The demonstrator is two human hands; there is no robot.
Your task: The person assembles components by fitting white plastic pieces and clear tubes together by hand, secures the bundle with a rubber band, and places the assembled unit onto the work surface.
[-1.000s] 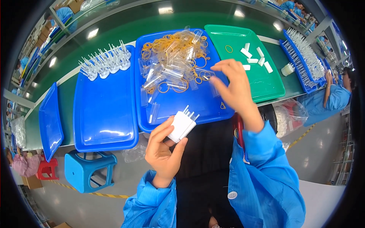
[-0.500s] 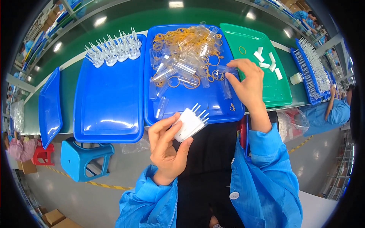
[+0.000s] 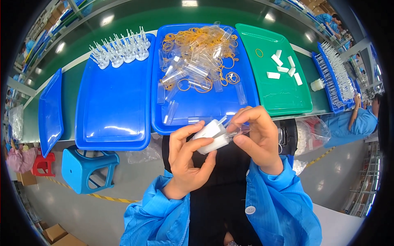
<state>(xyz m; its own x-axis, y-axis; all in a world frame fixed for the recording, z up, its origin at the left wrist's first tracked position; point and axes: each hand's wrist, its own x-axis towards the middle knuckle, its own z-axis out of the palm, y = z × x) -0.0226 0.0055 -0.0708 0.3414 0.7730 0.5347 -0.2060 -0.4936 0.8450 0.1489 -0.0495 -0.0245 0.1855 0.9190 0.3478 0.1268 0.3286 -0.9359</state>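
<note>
My left hand [image 3: 186, 158] gripped a white pronged plastic piece [image 3: 212, 136] just below the middle blue tray [image 3: 246, 98]. My right hand [image 3: 258, 137], at 3 o'clock of the piece, pinched a clear tube [image 3: 238, 130] against its prongs. Loose clear tubes and rubber bands [image 3: 197, 57] lay at 12 o'clock in that tray.
</note>
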